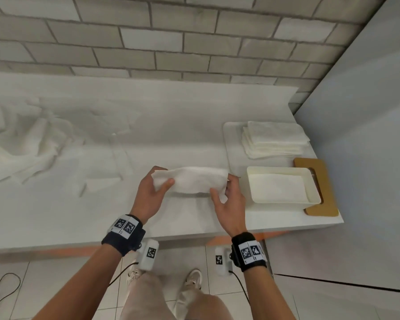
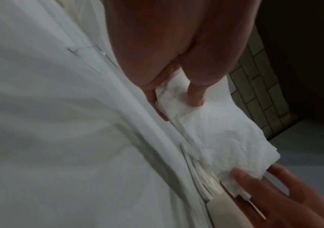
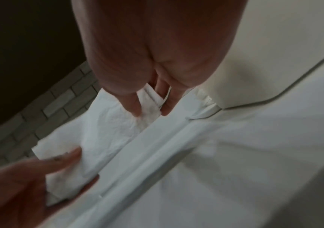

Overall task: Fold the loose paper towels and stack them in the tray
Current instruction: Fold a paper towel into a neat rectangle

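Observation:
A white paper towel (image 1: 192, 182) (image 2: 211, 128) (image 3: 106, 131), folded into a long strip, hangs above the white counter between both hands. My left hand (image 1: 156, 188) (image 2: 168, 98) pinches its left end between thumb and fingers. My right hand (image 1: 222, 192) (image 3: 149, 108) pinches its right end. Right of the hands stands the cream tray (image 1: 314, 183) with a folded towel (image 1: 277, 188) flat inside. Loose crumpled towels (image 1: 26, 144) lie at the counter's far left.
A stack of folded towels (image 1: 275, 139) sits on a flat white mat (image 1: 232, 144) behind the tray. A brown wooden lid (image 1: 326, 190) lies under the tray's right side. A brick wall (image 1: 171, 35) stands behind; the counter edge (image 1: 194, 236) is near my wrists.

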Tool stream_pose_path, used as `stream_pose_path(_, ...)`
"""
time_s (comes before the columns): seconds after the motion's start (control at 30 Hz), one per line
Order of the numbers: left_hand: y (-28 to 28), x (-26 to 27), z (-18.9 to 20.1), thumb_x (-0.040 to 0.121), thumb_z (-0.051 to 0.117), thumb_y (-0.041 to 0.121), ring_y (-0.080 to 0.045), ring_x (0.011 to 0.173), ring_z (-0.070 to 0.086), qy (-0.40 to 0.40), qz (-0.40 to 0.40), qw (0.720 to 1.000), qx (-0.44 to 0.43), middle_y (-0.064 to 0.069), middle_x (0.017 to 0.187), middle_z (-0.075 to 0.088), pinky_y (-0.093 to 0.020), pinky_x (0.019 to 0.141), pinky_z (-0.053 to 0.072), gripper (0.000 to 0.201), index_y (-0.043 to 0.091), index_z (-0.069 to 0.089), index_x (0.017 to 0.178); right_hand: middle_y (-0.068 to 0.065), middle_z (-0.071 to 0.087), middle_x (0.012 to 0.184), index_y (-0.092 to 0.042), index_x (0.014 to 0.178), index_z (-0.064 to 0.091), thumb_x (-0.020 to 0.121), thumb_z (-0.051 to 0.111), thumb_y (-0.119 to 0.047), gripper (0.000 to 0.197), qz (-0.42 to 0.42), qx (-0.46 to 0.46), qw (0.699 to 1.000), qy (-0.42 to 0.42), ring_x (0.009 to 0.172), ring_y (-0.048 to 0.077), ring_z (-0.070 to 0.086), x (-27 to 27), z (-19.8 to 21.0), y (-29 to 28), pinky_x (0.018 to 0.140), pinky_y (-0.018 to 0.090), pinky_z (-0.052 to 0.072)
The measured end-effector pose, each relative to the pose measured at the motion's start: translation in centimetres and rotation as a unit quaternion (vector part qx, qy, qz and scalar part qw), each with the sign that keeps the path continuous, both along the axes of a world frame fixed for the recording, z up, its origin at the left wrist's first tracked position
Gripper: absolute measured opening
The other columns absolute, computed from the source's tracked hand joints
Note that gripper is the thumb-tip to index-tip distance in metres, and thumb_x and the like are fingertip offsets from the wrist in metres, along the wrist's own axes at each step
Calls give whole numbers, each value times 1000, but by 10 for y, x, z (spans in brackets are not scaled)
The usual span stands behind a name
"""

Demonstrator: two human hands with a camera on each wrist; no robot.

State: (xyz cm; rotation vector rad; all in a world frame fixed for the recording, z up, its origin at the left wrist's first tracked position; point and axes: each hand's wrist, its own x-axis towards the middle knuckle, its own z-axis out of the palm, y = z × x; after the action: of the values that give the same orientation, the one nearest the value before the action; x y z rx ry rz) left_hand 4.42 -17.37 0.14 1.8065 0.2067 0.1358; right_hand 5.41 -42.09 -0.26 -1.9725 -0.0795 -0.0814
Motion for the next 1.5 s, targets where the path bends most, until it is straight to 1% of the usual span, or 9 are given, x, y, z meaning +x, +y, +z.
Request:
stream_pose_path(0.2,-21,-18,-25,93,80,16,3,100,64,35,13,998,53,14,108,68,-39,95,56,33,23,57,116,-4,72,120,-34,148,34,99,65,1,68,-21,26,999,33,113,11,71,-14,-24,11,100,35,59)
stream_pose_path(0.37,-35,-26,-25,90,82,9,-10,108,67,-22,65,997,36,12,110,68,-37,99,53,33,23,60,111,-9,73,113,-29,147,39,86,68,14,80,-34,42,999,0,116,15,68,-20,-28,10,100,19,50)
stream_pose_path(0.57,-39,-33,-41,79,91,6,-19,118,66,27,45,999,17,6,118,71,-50,110,49,74,27,49,135,-6,66,126,-33,149,32,85,72,9,87,-24,46,998,23,122,12,63,-20,-42,9,100,27,56)
stream_pose_path(0.73,-49,-23,-17,92,81,19,5,108,64,10,69,996,54,21,113,68,-38,100,53,38,25,58,122,-9,66,116,-42,149,32,94,71,6,82,-39,56,998,-6,109,6,67,-22,-16,1,94,22,55)
stream_pose_path(0.9,-89,4,46,97,77,27,-3,99,70,-17,2,1000,1,16,109,73,-29,84,60,27,23,60,117,3,75,112,-33,151,33,102,73,-11,67,-150,122,980,-57,107,13,75,-17,54,-56,90,22,59)
stream_pose_path(1.07,-165,47,64,97,74,24,-13,81,67,-50,-88,992,69,6,87,72,-25,74,54,40,27,47,127,-29,68,115,-28,149,35,101,73,-14,63,-228,-9,969,-93,105,6,70,9,84,-143,87,22,56)
stream_pose_path(1.17,-207,65,46,98,69,22,-25,73,59,-43,-134,976,168,-6,77,61,-41,75,54,51,29,36,136,1,71,120,-30,144,40,101,70,-10,56,-248,-114,961,-53,101,19,68,31,64,-186,85,29,50)
stream_pose_path(1.37,-240,75,17,92,62,9,-31,89,55,-67,-204,896,389,-6,91,68,-43,79,49,51,22,44,138,10,61,84,-14,105,59,95,60,11,27,-124,-387,914,-8,71,33,63,54,21,-213,60,42,56)
stream_pose_path(1.5,-241,81,13,82,76,12,-30,99,50,-94,-201,869,441,-8,111,56,-42,76,48,43,23,60,121,17,64,108,-9,107,67,94,65,9,22,-154,-431,889,28,83,38,69,55,28,-207,69,42,60)
